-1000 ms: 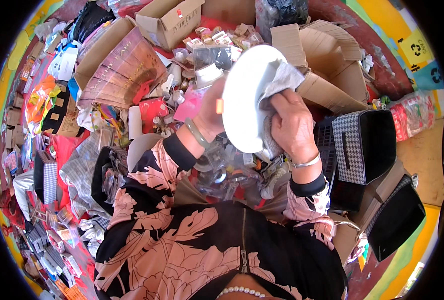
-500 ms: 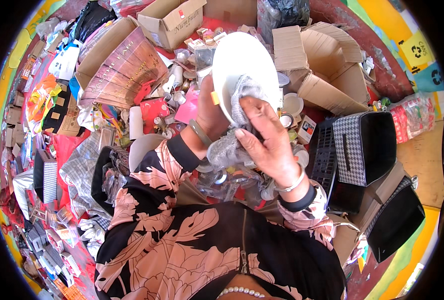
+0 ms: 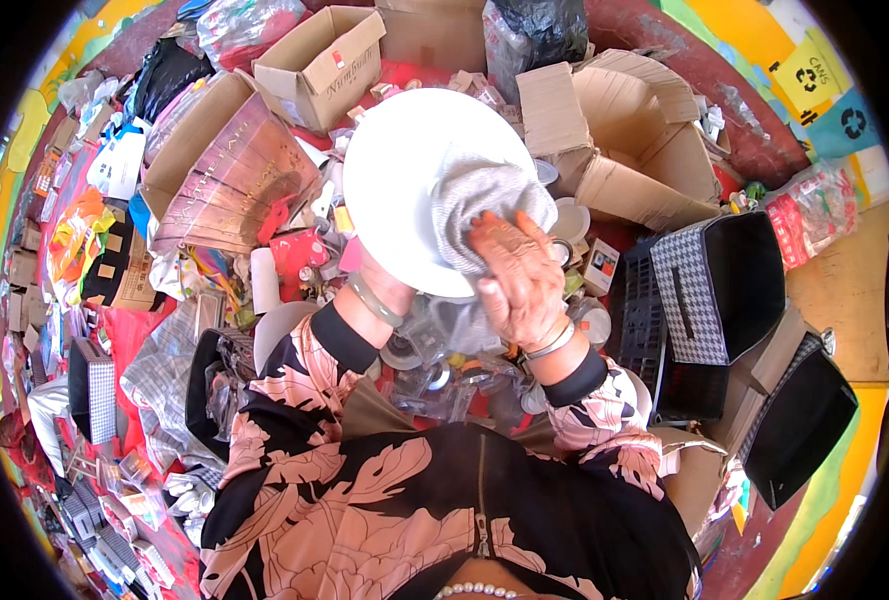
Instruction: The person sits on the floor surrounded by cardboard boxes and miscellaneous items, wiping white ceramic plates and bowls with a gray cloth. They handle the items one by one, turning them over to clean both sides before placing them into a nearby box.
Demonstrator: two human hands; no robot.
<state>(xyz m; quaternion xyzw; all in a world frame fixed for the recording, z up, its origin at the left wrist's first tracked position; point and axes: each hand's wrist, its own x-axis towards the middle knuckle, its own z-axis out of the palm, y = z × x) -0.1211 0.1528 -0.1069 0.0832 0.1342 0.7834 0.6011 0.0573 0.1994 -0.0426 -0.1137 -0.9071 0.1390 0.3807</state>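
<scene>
A white round plate (image 3: 390, 185) is held up in front of me, its broad face turned toward me. My left hand (image 3: 387, 285) grips it from behind at the lower left; its fingers are hidden by the plate. A small yellow-orange piece (image 3: 344, 219) shows at the plate's left edge. My right hand (image 3: 521, 275) presses a crumpled grey cloth (image 3: 470, 195) against the plate's right half, with the fingers bent over the cloth. Below the plate lie clear plastic containers and lids (image 3: 455, 385), partly covered by my hands and the plate.
Open cardboard boxes stand at the far right (image 3: 630, 135) and far left (image 3: 320, 65). Houndstooth-patterned black bins (image 3: 677, 290) and a dark plastic crate (image 3: 637, 325) are on my right. Mixed clutter, bags and a checked cloth (image 3: 170, 335) spread over the left side.
The plate has turned from a steep tilt to face me more fully and shifted left and down. The cloth, under my right hand, has spread across its right half.
</scene>
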